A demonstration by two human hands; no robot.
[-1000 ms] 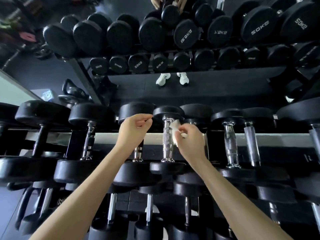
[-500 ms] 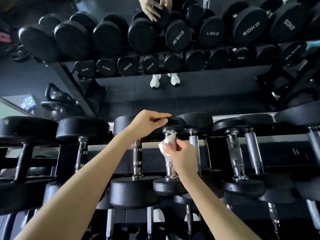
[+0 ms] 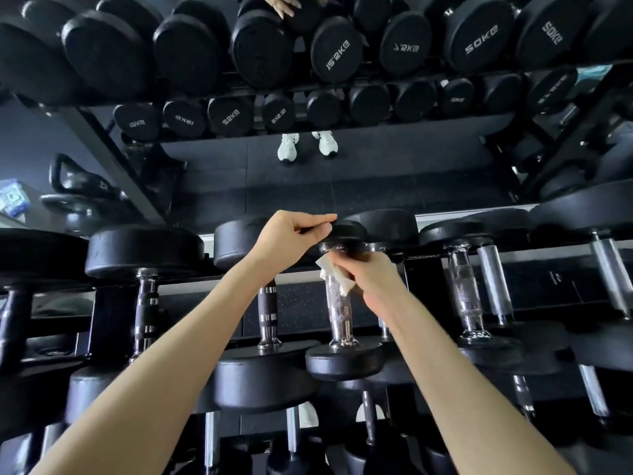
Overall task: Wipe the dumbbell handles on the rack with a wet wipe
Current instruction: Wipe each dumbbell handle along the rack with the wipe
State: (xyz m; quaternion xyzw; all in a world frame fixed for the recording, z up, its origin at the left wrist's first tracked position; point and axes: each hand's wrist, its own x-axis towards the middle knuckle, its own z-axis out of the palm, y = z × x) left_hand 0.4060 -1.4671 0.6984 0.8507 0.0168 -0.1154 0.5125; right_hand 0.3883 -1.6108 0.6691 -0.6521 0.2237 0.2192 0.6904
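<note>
The wet wipe [image 3: 337, 280] is a small, crumpled white sheet, pinched in the right hand [image 3: 371, 281] and pressed against the far upper end of a chrome knurled handle [image 3: 337, 311]. That handle belongs to a dumbbell [image 3: 342, 363] with round black heads, lying front to back across the rack [image 3: 198, 286]. The left hand [image 3: 291, 234] grips the rim of its far head [image 3: 347, 231]. Just beside it to the left lies a darker ringed handle [image 3: 268, 308], and to the right a shiny chrome handle [image 3: 464, 296].
</note>
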